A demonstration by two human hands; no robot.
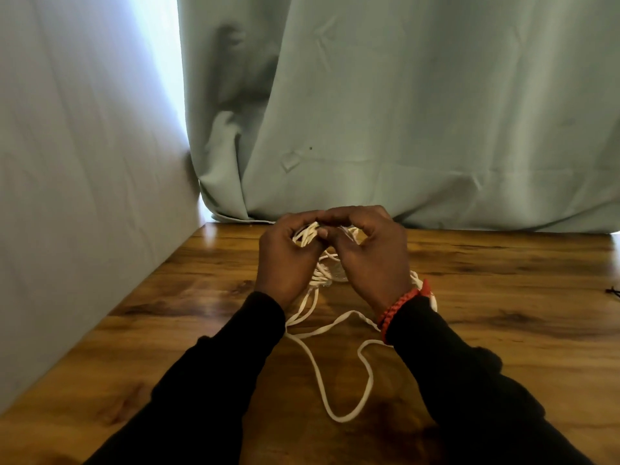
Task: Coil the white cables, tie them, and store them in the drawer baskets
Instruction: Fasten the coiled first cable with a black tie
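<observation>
My black sleeves reach over the wooden table. My left hand and right hand meet fingertip to fingertip, both curled around the bundled white cable, its loose loop trailing toward me.

No text, label, brand, number or sign can be read anywhere in this view.
</observation>
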